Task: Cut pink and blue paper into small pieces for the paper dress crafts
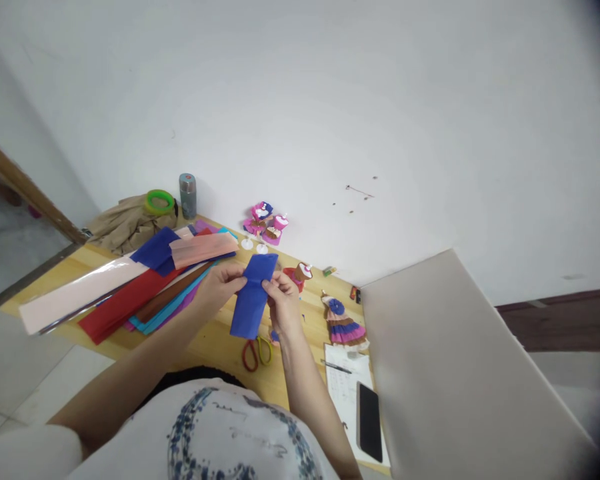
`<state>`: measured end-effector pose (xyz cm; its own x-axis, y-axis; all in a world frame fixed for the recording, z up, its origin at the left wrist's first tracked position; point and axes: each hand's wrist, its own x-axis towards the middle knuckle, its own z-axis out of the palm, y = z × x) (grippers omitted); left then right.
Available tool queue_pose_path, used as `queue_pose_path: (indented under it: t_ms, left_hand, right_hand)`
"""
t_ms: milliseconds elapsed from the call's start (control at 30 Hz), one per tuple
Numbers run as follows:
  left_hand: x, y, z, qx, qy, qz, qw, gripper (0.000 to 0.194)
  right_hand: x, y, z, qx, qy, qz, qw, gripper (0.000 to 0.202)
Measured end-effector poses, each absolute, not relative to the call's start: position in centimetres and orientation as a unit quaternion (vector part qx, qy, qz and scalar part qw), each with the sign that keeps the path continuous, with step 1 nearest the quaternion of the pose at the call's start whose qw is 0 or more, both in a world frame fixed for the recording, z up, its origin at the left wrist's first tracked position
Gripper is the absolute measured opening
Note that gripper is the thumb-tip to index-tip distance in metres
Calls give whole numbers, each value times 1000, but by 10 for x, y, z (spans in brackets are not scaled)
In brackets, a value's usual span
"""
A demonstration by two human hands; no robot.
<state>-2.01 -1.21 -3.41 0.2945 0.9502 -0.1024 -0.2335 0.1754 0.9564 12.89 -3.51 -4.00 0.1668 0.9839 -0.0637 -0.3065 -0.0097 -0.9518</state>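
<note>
A strip of blue paper (pixel 249 310) is held up above the wooden table, with a crease across it between the hands. My left hand (pixel 225 280) pinches its left edge between thumb and fingers. On the right edge, at about the same height, my right hand (pixel 281 293) has its thumb and fingers closed on the strip. Scissors with one red and one yellow handle (pixel 251 356) lie just below the strip. Left of my hands are coloured paper sheets, among them a red one (pixel 125 305), a blue one (pixel 155 250) and a pale pink one (pixel 203 249).
A bottle (pixel 188 197), green tape (pixel 159 202) and beige cloth (pixel 130 223) stand at the back left. Small paper figures (pixel 265 223) line the wall. A layered paper dress (pixel 344 322), a pen (pixel 337 366) and a phone (pixel 369 421) lie beside the right partition (pixel 450 373).
</note>
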Motion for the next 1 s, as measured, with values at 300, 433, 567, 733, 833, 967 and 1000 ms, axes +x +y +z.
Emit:
queue_pose_path:
  t_ms: [300, 433, 567, 733, 833, 967, 1000]
  left_hand:
    - [-20, -14, -37, 411, 379, 480, 676, 18]
    - [-21, -16, -37, 429, 373, 496, 656, 14]
    - [-22, -17, -36, 450, 370, 495, 644, 12]
    - [-26, -18, -35, 446, 375, 485, 652, 14]
    - [-30, -20, -31, 467, 370, 477, 646, 20]
    - [-31, -20, -27, 494, 387, 463, 626, 30]
    - [-30, -20, -27, 493, 392, 462, 624, 33]
  right_hand:
    - [130, -34, -36, -448, -343, 551, 615, 15]
    - [135, -37, -32, -442, -354, 570, 595, 11]
    - [138, -39, -30, -425, -379, 568, 595, 11]
    - [139, -39, -30, -411, -413, 537, 611, 35]
    - [138, -39, -30, -440, -409, 536, 593, 34]
    - [134, -38, -33, -452, -407, 540, 582, 31]
    - [134, -38, -33, -454, -412, 535, 581, 30]
